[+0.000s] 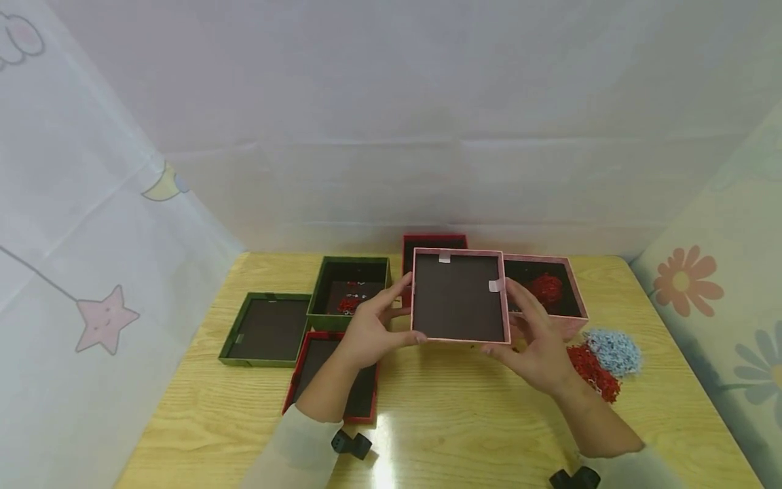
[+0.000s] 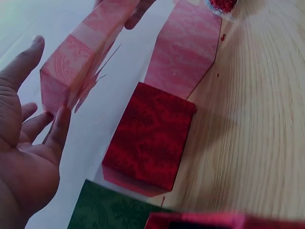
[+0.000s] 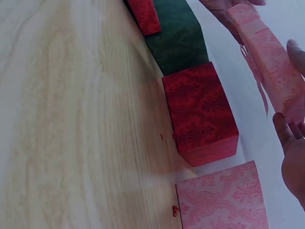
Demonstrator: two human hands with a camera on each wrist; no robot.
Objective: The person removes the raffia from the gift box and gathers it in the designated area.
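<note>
Both hands hold a pink patterned box lid up above the table, its dark inside toward the head camera. White tabs show on its top and right inner edges. The left hand grips the left side, its thumb at the lower corner. My right hand grips the opposite side in the same way. Loose ribbon hangs from the lid's outer face in the right wrist view. Behind the lid, partly hidden, stand a red box and a pink box with a red bundle inside.
To the left are a green box with small red bits inside, a green lid and a red lid, both inside up. Piles of red paper shreds and pale blue shreds lie at the right. White cloth hangs behind.
</note>
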